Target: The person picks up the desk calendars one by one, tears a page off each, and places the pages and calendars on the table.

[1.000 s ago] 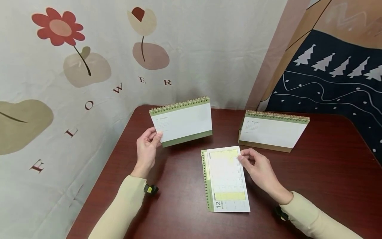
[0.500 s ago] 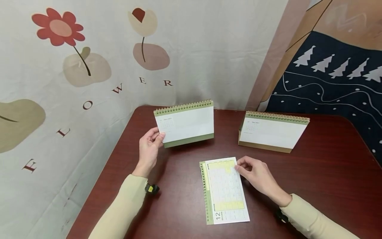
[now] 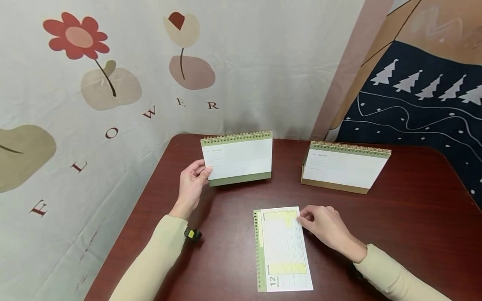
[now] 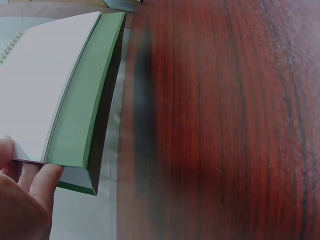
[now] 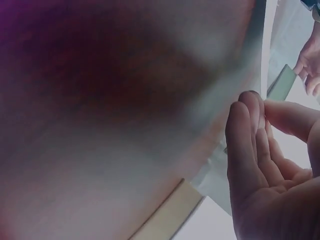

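My left hand (image 3: 191, 184) grips the lower left edge of a green-based spiral desk calendar (image 3: 241, 159), thumb on its white front page. In the left wrist view the fingers reach behind the calendar (image 4: 75, 95), whose folded green base shows its open end. My right hand (image 3: 326, 228) pinches a loose calendar page (image 3: 284, 248) by its upper right edge. That page has a green strip with punched holes, yellow blocks and a sideways "12". In the right wrist view the page (image 5: 265, 55) appears edge-on between thumb and fingers.
A second desk calendar (image 3: 344, 167) with a tan base stands at the back right of the dark red wooden table (image 3: 406, 225). Close behind the table hangs a pale flower-printed cloth (image 3: 260, 79), with a navy tree-patterned cloth (image 3: 418, 108) to the right.
My right hand has brought the calendar page down towards the front edge, nearer to me. The left hand has shifted the green calendar slightly right and lower, and levelled it.
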A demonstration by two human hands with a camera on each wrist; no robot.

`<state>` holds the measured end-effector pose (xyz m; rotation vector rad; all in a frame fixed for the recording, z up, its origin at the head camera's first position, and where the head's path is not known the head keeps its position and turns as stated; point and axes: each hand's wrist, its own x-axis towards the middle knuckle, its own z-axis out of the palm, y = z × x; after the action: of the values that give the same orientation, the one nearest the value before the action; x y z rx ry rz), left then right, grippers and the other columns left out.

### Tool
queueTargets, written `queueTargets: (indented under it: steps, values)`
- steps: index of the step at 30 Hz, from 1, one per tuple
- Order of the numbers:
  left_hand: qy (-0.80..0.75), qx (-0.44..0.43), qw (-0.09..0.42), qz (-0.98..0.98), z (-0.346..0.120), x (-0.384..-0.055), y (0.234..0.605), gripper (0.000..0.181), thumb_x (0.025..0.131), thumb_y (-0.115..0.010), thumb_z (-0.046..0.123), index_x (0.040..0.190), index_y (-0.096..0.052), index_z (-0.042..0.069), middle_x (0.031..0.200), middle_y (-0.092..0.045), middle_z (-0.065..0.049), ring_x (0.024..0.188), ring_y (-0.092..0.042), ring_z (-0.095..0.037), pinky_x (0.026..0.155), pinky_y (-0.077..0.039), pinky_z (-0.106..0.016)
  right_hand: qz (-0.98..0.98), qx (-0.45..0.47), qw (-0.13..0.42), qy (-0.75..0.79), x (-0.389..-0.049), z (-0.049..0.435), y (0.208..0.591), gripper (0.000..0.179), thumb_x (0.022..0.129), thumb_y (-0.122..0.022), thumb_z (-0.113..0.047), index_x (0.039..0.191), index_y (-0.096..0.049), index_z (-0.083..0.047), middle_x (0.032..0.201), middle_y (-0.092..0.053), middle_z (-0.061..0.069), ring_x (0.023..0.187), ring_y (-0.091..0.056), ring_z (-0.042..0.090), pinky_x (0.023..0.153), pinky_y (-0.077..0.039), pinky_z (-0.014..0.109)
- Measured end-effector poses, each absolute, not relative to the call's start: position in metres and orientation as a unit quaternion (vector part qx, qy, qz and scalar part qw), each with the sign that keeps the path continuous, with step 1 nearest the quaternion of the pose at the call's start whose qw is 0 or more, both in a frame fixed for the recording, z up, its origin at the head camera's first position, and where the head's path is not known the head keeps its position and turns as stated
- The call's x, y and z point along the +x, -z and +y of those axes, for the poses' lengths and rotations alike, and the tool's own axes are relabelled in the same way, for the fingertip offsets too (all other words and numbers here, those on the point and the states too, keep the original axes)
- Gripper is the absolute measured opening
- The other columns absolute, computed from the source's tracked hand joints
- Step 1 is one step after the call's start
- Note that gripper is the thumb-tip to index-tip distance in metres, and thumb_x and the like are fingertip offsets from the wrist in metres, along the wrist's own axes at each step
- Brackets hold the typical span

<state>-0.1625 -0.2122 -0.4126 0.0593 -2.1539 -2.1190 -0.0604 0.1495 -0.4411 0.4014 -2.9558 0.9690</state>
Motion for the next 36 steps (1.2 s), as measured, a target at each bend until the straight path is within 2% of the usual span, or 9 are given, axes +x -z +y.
queueTargets:
  steps: [9,17,24,29,36]
  values:
    - [0.7,0.037,0.043,-0.712,-0.212,-0.165,0.413,0.027,0.102,-0.063,0.0,0.128,-0.064,-0.006,0.102,-0.075,-0.002,0.082,-0.068,-0.007,0.067,-0.055,-0.023,-0.955,0.143,0.055,-0.254,-0.063,0.153,0.436,0.004,0.091,-0.076,-0.012,0.086,-0.076,-0.012,0.07,-0.066,-0.012,0.059,-0.052,-0.001,0.055,-0.047,0.025]
    - [0.689,0.035,0.026,-0.724,-0.215,-0.178,0.418,0.021,0.105,-0.057,0.001,0.125,-0.061,-0.002,0.109,-0.071,-0.003,0.089,-0.064,-0.009,0.076,-0.049,-0.028,-0.951,0.126,0.101,-0.262,-0.063,0.165,0.42,0.007,0.091,-0.075,-0.014,0.097,-0.076,-0.01,0.088,-0.073,-0.001,0.071,-0.062,0.012,0.062,-0.051,0.035]
    - [0.685,0.057,0.015,-0.727,-0.224,-0.184,0.424,0.022,0.106,-0.056,0.002,0.127,-0.061,0.001,0.115,-0.069,-0.005,0.093,-0.065,-0.01,0.08,-0.05,-0.029,-0.949,0.116,0.114,-0.268,-0.058,0.176,0.411,0.012,0.093,-0.072,-0.014,0.103,-0.077,-0.01,0.099,-0.075,0.005,0.074,-0.064,0.019,0.065,-0.051,0.04]
    - [0.693,0.074,0.001,-0.718,-0.231,-0.186,0.425,0.021,0.108,-0.053,0.004,0.128,-0.057,0.004,0.119,-0.066,-0.004,0.097,-0.063,-0.01,0.083,-0.049,-0.029,-0.943,0.105,0.138,-0.285,-0.053,0.187,0.408,0.017,0.093,-0.071,-0.012,0.109,-0.078,-0.012,0.105,-0.076,0.005,0.086,-0.071,0.025,0.071,-0.053,0.047]
    - [0.676,0.104,-0.033,-0.729,-0.236,-0.19,0.425,0.026,0.11,-0.048,0.007,0.135,-0.052,0.004,0.13,-0.061,-0.01,0.107,-0.058,-0.014,0.094,-0.045,-0.036,-0.933,0.109,0.17,-0.296,-0.052,0.193,0.405,0.02,0.092,-0.071,-0.009,0.111,-0.078,-0.012,0.106,-0.076,0.005,0.09,-0.071,0.027,0.074,-0.053,0.05]
